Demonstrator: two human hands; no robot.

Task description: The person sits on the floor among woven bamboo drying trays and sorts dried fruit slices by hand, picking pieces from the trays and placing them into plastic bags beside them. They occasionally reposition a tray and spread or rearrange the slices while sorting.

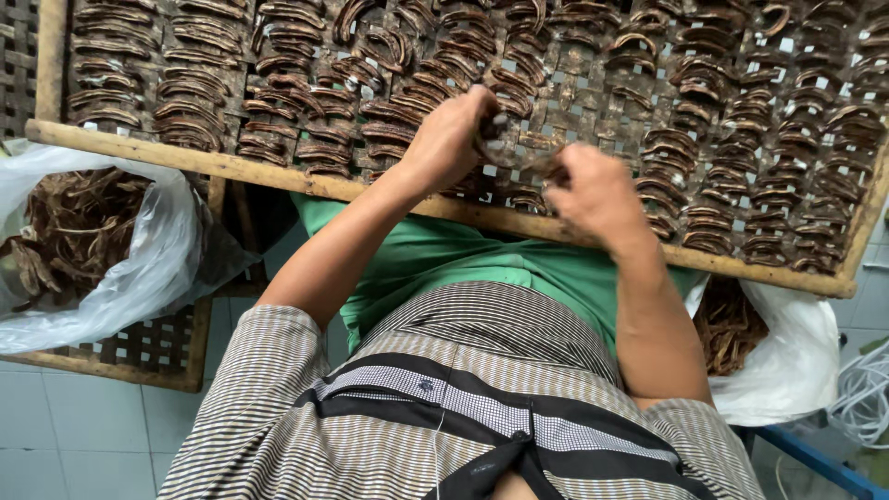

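Above a wooden-framed lattice tray (278, 174), a person's left hand (451, 139) and right hand (597, 193) close on one curved brown pod (515, 156). The left grip pinches the pod's upper end, fingers pressed together around it; the right grip pinches the lower end with curled fingers. Between the grips, the pod's long axis runs roughly level, dipping slightly toward the right hand. Beyond both grips, rows of bent pods (190, 102) lie stacked on the tray's woven surface. Left of the left grip sits a clear plastic bag (139, 268) of loose pods; below the right grip, a white bag (787, 370) holds more.
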